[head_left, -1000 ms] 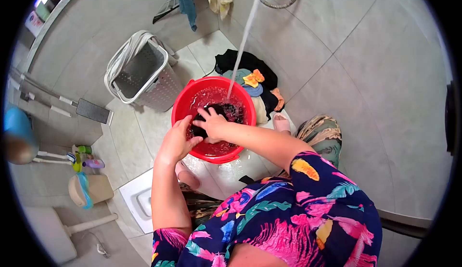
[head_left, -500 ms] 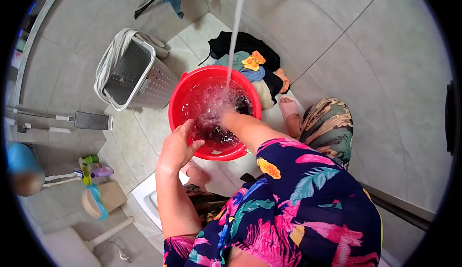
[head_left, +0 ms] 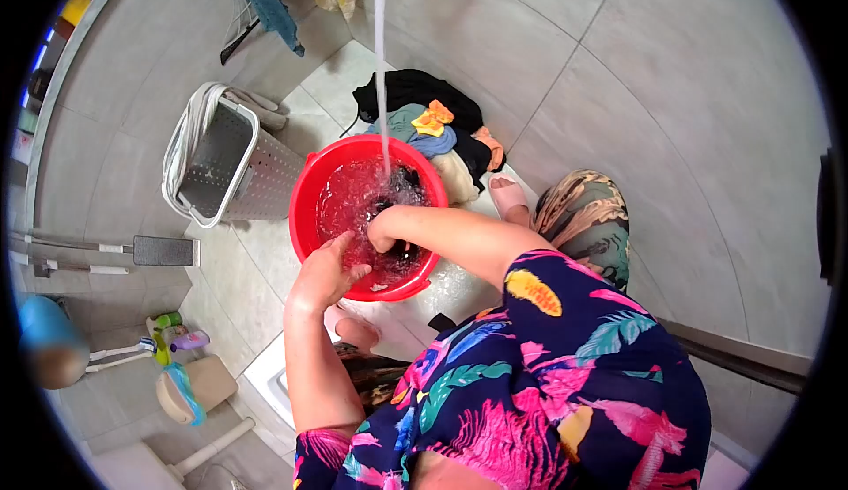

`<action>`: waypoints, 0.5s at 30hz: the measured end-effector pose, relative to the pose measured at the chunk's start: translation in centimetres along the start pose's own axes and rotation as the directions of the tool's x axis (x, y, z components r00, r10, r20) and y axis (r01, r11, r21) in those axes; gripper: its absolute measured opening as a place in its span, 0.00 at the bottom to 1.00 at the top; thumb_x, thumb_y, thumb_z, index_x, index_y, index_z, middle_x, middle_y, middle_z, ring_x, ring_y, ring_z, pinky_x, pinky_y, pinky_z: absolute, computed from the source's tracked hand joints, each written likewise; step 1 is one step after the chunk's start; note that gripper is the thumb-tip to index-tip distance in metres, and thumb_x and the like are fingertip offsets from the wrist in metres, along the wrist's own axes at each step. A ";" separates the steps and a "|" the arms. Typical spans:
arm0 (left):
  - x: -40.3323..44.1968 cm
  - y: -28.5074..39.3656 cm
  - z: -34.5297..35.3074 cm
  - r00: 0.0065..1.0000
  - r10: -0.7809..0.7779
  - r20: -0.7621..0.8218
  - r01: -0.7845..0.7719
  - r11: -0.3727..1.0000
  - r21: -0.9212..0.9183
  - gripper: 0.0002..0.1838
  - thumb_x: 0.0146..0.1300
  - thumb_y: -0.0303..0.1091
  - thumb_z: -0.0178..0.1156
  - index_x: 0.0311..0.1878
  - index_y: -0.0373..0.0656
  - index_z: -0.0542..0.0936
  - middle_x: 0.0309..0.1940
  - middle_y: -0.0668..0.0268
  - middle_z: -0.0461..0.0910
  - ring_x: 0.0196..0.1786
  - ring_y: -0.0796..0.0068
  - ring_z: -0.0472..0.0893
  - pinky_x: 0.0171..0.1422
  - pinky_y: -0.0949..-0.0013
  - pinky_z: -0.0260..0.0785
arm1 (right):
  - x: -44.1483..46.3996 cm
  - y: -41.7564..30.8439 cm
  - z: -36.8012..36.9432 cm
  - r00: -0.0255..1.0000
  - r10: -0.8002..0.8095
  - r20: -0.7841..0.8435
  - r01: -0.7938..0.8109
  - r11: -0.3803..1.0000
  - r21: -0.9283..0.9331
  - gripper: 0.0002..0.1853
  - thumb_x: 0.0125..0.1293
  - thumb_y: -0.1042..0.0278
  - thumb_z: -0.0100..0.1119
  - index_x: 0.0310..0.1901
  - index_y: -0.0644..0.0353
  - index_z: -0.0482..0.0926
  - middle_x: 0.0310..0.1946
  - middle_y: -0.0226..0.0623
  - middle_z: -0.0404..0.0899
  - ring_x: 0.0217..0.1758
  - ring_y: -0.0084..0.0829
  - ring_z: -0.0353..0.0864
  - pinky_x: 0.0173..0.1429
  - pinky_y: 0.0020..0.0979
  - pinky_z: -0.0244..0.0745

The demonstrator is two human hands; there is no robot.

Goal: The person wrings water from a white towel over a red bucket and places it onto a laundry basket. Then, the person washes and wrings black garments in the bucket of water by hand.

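Note:
A red basin (head_left: 302, 216) of water stands on the tiled floor, and a stream of water (head_left: 381, 66) pours into it from above. Black cloth (head_left: 406, 253) lies partly under the churning water. My right hand (head_left: 382, 230) reaches into the basin from the right, its fingers curled down on the black cloth; the fingertips are hidden by water and cloth. Over the basin's near left rim is my left hand (head_left: 330, 274), fingers stretched out and thumb apart, holding nothing.
Behind the basin lies a pile of clothes (head_left: 415, 97). A grey laundry basket (head_left: 265, 176) stands left of it, with cloth over its rim. Bottles (head_left: 188, 341) and a beige bin (head_left: 210, 381) are at lower left. My feet in pink slippers (head_left: 508, 194) flank the basin.
The view has shifted, so the basin appears further left. My right hand has drawn up out of the water, and its knuckles now show. The left hand stays by the rim.

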State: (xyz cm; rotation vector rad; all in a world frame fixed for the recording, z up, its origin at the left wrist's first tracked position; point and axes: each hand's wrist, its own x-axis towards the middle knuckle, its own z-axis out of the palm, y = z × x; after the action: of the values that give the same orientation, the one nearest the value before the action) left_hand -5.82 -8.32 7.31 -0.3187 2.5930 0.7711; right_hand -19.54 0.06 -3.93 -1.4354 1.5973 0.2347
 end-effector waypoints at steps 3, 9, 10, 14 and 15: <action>1.0 0.2 0.5 1.000 0.025 0.015 -0.025 1.000 0.007 0.36 0.52 0.38 0.70 0.64 0.36 0.69 0.55 0.44 0.76 0.60 0.51 0.75 0.65 0.60 0.65 | 0.8 1.5 1.2 0.983 -0.039 -0.181 0.047 0.998 0.041 0.22 0.55 0.64 0.53 0.53 0.56 0.81 0.49 0.47 0.81 0.53 0.44 0.80 0.59 0.42 0.72; 2.9 0.8 1.3 0.994 -0.055 0.093 0.051 0.997 0.049 0.37 0.53 0.39 0.69 0.65 0.36 0.68 0.56 0.45 0.75 0.59 0.49 0.75 0.64 0.59 0.66 | -7.6 9.4 -1.8 0.766 0.136 -0.629 0.075 0.952 0.297 0.15 0.58 0.61 0.53 0.42 0.56 0.83 0.39 0.48 0.83 0.43 0.46 0.82 0.49 0.42 0.76; 3.2 0.7 1.4 0.995 -0.057 0.087 0.053 0.997 0.051 0.37 0.53 0.39 0.69 0.65 0.36 0.68 0.56 0.45 0.75 0.59 0.49 0.75 0.64 0.59 0.66 | -8.6 11.3 -2.1 0.714 0.288 -0.638 0.022 0.902 0.431 0.14 0.58 0.61 0.52 0.36 0.60 0.83 0.34 0.48 0.83 0.39 0.45 0.83 0.46 0.42 0.76; 3.9 -0.1 1.8 0.995 -0.042 0.091 0.038 0.998 0.055 0.36 0.54 0.39 0.69 0.65 0.37 0.68 0.55 0.44 0.75 0.58 0.49 0.76 0.63 0.58 0.67 | -6.9 22.2 0.0 0.352 0.714 -0.605 -0.216 0.691 0.690 0.16 0.58 0.60 0.50 0.32 0.64 0.83 0.39 0.53 0.82 0.45 0.50 0.81 0.48 0.45 0.76; 4.1 0.1 1.8 0.992 -0.067 0.107 0.064 0.997 0.036 0.36 0.54 0.40 0.68 0.65 0.37 0.68 0.54 0.44 0.75 0.57 0.49 0.76 0.62 0.58 0.67 | -3.9 27.2 2.3 0.348 0.713 -0.609 -0.291 0.699 0.653 0.16 0.57 0.62 0.50 0.35 0.64 0.83 0.42 0.56 0.80 0.49 0.51 0.80 0.52 0.46 0.75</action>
State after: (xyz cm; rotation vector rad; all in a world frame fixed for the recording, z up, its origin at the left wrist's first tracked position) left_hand -8.88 -7.65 4.17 -0.3407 2.4780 0.7031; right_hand -42.12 12.28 -13.99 -0.5611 2.6996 -0.5635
